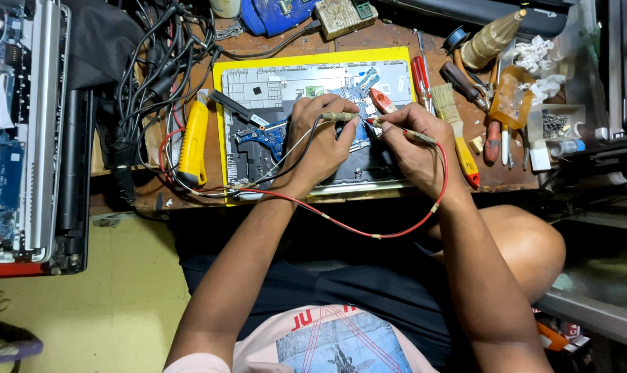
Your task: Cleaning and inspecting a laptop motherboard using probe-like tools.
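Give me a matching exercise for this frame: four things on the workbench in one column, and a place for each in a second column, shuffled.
Things:
1. yellow utility knife
2. paintbrush
3. red lead
4. opened laptop

Places:
A. on the yellow mat
B. left of the mat, beside the tangle of black cables
C. right of the right hand, near the screwdrivers
D. hanging off the bench edge below the right wrist

Pairs: 1-B, 2-C, 3-D, 4-A. Both hands, the left hand too, each press a probe to the board.
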